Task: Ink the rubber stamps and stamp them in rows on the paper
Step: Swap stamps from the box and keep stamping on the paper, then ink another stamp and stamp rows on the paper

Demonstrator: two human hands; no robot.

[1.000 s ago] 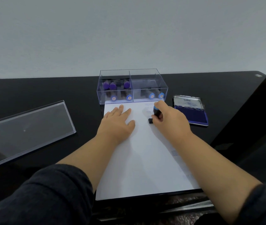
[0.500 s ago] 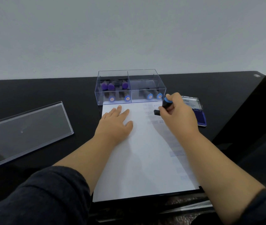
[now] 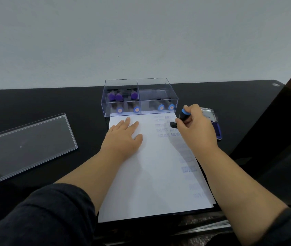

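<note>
Left to right: a clear acrylic lid (image 3: 25, 144) is seen flat on the black tabletop (image 3: 52, 103) at mid-left of the frame. At centre, the left hand (image 3: 123, 137) is laid flat on the white sheet of paper (image 3: 151, 183), fingers straight and spread, nothing gripped; the sheet appears to be pinned by it. Above it, at the paper's top edge, a clear two-compartment acrylic box (image 3: 139, 96) is seen with purple- and blue-capped stamps lying inside. Right of centre, a black rubber stamp with a blue cap (image 3: 183, 116) is pinched in the curled fingers of the right hand (image 3: 196, 126), raised over the paper's upper-right corner. Its long axis is tilted, cap toward the upper right, black base toward the lower left. The open blue ink pad in a metal tin (image 3: 214, 121) lies just beyond that hand, toward the right of the frame, partly hidden by it; the right hand is clearly the nearer one. Faint blue text prints (image 3: 166, 130) are visible in rows below the box, and more run down the paper's right edge, blurred. Re-inking is judged likely next.
</note>
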